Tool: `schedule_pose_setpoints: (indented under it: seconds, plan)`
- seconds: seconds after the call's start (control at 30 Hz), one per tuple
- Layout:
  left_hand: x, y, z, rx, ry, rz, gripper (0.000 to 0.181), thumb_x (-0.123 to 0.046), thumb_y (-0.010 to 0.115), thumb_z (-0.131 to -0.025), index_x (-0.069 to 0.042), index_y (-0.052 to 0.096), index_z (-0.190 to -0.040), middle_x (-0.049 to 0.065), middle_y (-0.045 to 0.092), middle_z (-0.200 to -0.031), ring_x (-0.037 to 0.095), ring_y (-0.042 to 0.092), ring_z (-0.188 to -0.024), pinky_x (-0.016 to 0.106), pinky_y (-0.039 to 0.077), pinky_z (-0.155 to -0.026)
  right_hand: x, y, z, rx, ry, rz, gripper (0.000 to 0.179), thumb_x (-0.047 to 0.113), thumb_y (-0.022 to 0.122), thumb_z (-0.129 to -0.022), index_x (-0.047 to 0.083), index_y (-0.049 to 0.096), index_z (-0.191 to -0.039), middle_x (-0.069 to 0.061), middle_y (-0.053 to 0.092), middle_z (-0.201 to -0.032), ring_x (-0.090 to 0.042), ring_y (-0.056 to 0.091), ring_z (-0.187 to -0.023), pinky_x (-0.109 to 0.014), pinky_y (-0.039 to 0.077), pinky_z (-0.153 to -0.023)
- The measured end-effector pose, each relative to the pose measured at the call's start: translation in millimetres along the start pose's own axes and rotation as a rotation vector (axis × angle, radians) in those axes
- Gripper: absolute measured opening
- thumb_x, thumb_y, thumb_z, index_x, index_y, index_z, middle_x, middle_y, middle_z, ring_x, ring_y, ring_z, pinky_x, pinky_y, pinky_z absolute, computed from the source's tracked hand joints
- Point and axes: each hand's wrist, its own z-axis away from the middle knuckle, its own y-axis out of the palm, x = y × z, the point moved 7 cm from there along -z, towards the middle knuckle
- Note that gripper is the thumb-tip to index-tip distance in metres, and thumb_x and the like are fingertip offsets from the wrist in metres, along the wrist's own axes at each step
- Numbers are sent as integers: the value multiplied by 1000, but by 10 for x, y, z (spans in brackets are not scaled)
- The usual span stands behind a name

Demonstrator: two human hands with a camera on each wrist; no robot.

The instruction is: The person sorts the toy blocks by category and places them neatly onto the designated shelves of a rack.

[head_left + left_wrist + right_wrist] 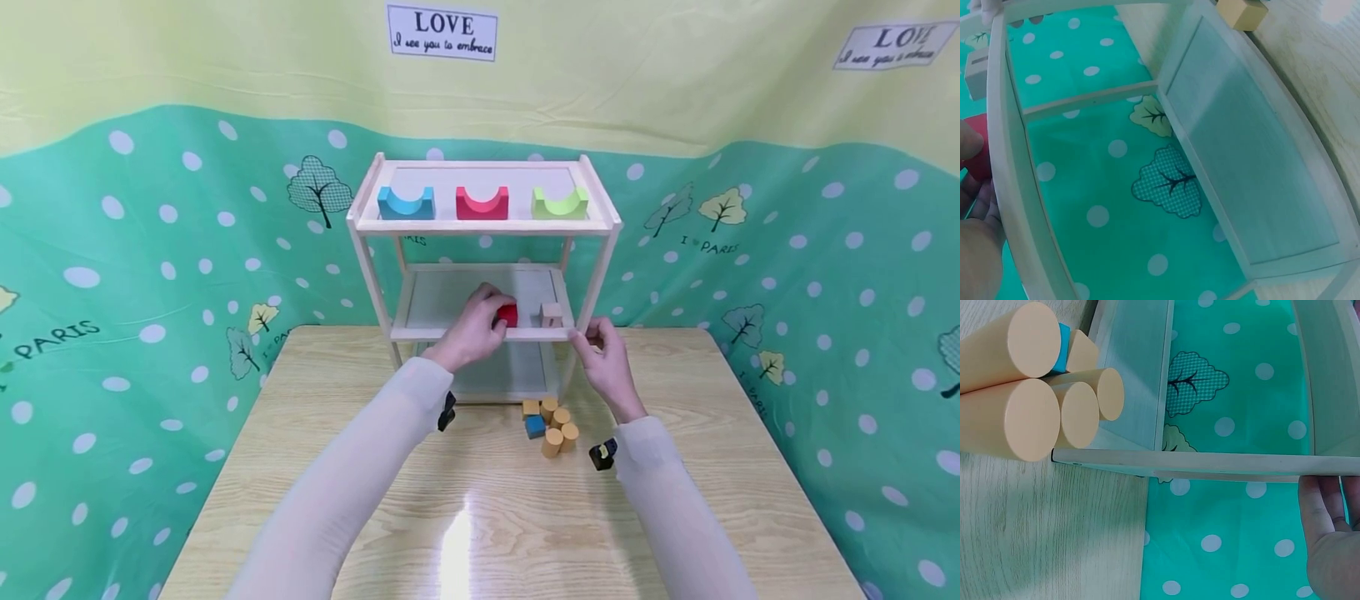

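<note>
Red block [511, 317]: at the front edge of the middle shelf [431, 292], right of its centre; whether its underside touches the shelf is hard to tell.
Left hand [478, 323]: reaches over the front edge of that shelf, thumb and fingers closed to the width of the red block and pinching it.
Right hand [609, 365]: at the right front corner of the middle shelf, fingers drawn in against the right front post [597, 279] and holding it.
Pale block [551, 313]: on the middle shelf near its right front corner, just right of the red block, with a slot in its front.
Top shelf [480, 177]: three blocks with scooped tops along the front edge, blue [407, 208] near the left corner, red [482, 208] in the middle, green [559, 208] near the right corner.
Tabletop [525, 517]: carries the rack; before its right front corner four wooden cylinders [552, 443] stand close together, beside a yellow cube [531, 409] and a blue cube [536, 427].
Backdrop [210, 350]: green cloth with pale dots and trees, yellow above.
</note>
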Motion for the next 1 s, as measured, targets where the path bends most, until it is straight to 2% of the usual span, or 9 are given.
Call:
schedule_pose_setpoints:
  seconds: [0.63,1.0]
  plan:
    - [37,18,-6,-16,-22,20,38,-6,58,-90,-5,58,-127,10,47,-123,21,48,-105,34,47,-92,-23,9,-10,11,2,-22,23,12,57,-96,-7,51,-106,-18,51,-96,-25,50,-89,-24,46,-73]
    - [86,-18,45,-29,-60,50,40,-10,60,-90,-8,55,-130,8,42,-131,20,47,-110,32,46,-95,-14,8,-10,12,4,-21,23,12,56,-96,-7,51,-106,-18,52,-96,-25,51,-89,-24,45,-72]
